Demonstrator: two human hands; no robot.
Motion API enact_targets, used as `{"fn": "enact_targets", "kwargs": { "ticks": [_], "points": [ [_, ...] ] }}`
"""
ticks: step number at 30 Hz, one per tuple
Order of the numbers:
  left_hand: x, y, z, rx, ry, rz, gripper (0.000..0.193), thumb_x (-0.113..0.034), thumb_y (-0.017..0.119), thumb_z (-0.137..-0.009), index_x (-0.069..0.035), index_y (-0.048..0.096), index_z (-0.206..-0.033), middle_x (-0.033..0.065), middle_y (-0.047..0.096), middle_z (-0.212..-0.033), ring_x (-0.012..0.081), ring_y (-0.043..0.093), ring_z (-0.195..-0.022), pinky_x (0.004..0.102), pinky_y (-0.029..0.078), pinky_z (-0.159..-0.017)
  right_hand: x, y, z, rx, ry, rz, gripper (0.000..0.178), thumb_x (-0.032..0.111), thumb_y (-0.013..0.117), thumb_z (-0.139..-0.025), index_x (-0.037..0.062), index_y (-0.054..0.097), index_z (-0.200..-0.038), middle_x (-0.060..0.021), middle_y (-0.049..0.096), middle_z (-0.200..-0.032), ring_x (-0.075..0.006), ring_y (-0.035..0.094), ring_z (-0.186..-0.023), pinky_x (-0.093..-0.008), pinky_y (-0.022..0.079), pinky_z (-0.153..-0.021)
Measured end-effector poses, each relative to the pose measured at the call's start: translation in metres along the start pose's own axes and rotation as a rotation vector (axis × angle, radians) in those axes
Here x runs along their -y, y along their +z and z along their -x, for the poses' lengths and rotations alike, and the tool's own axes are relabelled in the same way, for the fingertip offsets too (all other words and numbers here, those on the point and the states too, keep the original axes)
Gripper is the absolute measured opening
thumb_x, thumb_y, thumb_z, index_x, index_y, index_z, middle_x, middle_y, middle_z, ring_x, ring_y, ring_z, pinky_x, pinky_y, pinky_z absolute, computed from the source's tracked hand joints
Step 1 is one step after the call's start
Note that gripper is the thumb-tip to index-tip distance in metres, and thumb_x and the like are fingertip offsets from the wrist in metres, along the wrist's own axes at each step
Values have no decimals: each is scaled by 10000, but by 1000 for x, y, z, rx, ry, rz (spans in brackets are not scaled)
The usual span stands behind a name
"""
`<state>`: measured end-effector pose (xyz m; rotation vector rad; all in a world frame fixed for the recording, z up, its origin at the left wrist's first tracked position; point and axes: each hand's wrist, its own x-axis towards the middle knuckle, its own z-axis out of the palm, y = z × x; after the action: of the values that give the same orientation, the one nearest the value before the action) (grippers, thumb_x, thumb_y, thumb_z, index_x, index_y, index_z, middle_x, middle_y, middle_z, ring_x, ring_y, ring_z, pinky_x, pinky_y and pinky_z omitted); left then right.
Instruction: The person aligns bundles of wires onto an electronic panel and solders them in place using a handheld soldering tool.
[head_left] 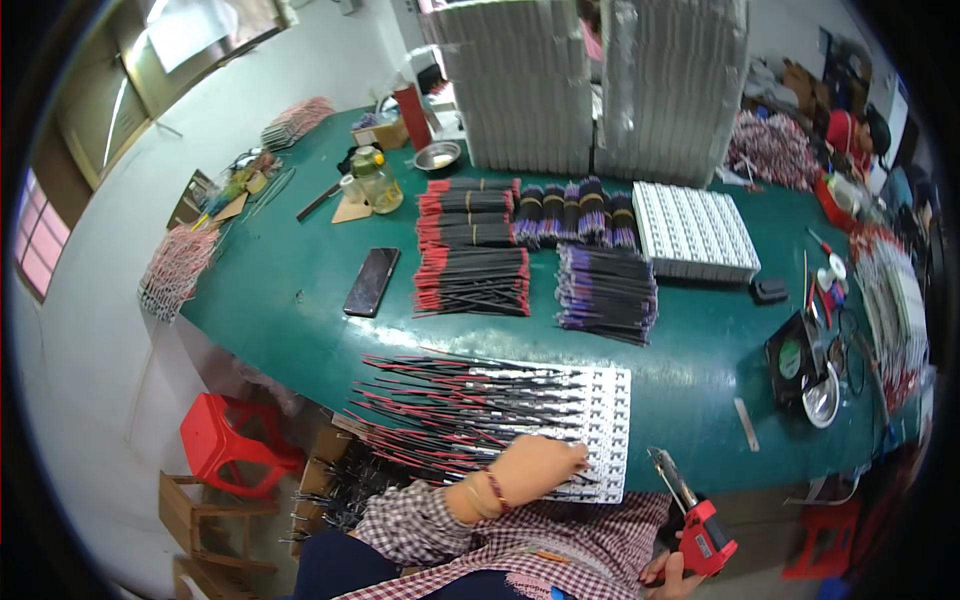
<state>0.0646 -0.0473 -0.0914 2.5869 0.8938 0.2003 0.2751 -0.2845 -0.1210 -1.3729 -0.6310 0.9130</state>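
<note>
Hands [530, 468] at white tray [608, 420], red tool [708, 540]

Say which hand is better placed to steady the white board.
Left, I'd judge: the left hand is over the white board, while the right hand, off to the side, holds the red tool.

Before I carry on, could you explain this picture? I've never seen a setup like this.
No machine here, just bare human hands. The single view comes from a fisheye camera worn on the head, looking down, so straight edges bend near the rim. The left hand is over a white patterned board, with black wires with red ends lying across it. The right hand holds a red tool with a long metal tip. Further back on the green table lie red-tipped bundles, purple-tipped bundles and a dark phone.
</note>
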Motion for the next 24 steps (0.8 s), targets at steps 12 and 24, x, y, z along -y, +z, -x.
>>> {"fn": "enact_targets", "kwargs": {
  "ticks": [12, 24],
  "points": [
    [-2, -74, 13, -1049, -53, 768, 275, -179, 580, -923, 3, 480, -1103, 74, 577, -762, 139, 550, -606, 279, 439, -536, 23, 21, -22, -77, -94, 45, 206, 183, 487, -971, 9, 517, -863, -45, 488, -585, -125, 441, -470, -257, 365, -450],
    [-32, -55, 19, -781, 91, 415, 202, -77, 608, -829, -41, 522, -1008, 118, 606, -842, 291, 631, -732, 363, 506, -601, 40, 55, -25, -210, 51, -213, 177, 200, 511, -974, 25, 494, -997, -71, 584, -834, -153, 526, -657, -310, 454, -541]
  ]
}}
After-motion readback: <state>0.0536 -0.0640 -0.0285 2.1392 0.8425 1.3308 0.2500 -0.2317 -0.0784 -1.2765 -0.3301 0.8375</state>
